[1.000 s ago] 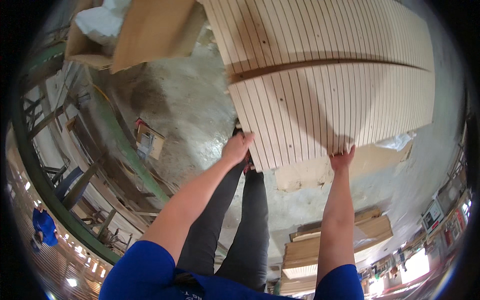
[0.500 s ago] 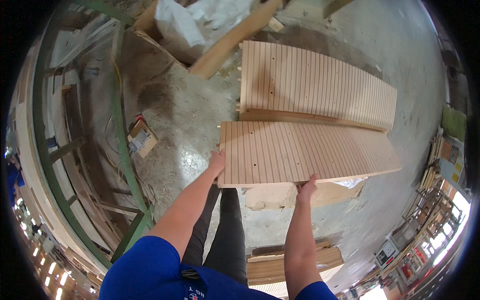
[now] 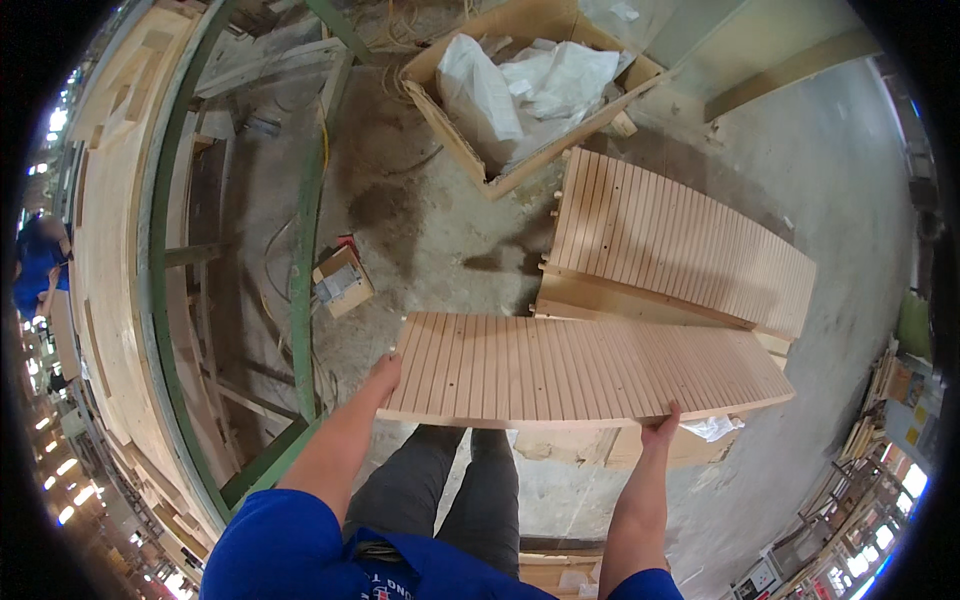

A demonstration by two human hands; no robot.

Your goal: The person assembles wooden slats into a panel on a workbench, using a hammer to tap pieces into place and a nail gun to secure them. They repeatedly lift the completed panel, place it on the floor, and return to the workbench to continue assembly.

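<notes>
A long pale wooden panel (image 3: 560, 372) with many parallel grooves and a few small dark holes spans the space in front of my legs. My left hand (image 3: 384, 380) is closed round its left end. Along the near edge, toward the right end, my right hand (image 3: 660, 430) grips it with the thumb on top and the fingers hidden underneath. Just beyond lies a similar grooved panel (image 3: 680, 240), with small pegs sticking out of its left end. The held panel overlaps the near side of the wood below that one.
An open cardboard box (image 3: 455, 135) with white plastic sheeting (image 3: 560, 80) stands at the back. To the left are a green metal frame (image 3: 305, 260), a small carton (image 3: 343, 283) and a long wood stack (image 3: 125, 230). A co-worker in blue (image 3: 40, 270) is at far left. Flat cardboard (image 3: 570, 445) lies beneath the held panel.
The held panel has shifted left and toward me, its left end swinging away from the other panel. My right hand now grips nearer its right end. The whole view has turned somewhat.
</notes>
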